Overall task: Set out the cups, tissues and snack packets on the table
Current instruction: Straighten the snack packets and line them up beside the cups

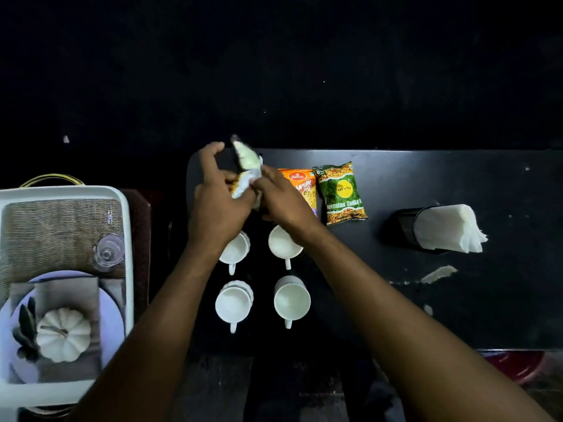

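Far left, a white tray [129,239] sits off the dark table [426,184]. Left hand [217,205] and right hand [278,199] both pinch the pale snack packet [247,159], long axis tilted far-left, just left of the orange packet [300,181] and green packet [342,193]. Four cups [291,300] sit near; tissues [451,228] far right. Likely it lands left of the orange one, where bare room remains

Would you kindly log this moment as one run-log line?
both hands: holding pale packet | four cups, two packets, tissues: on table
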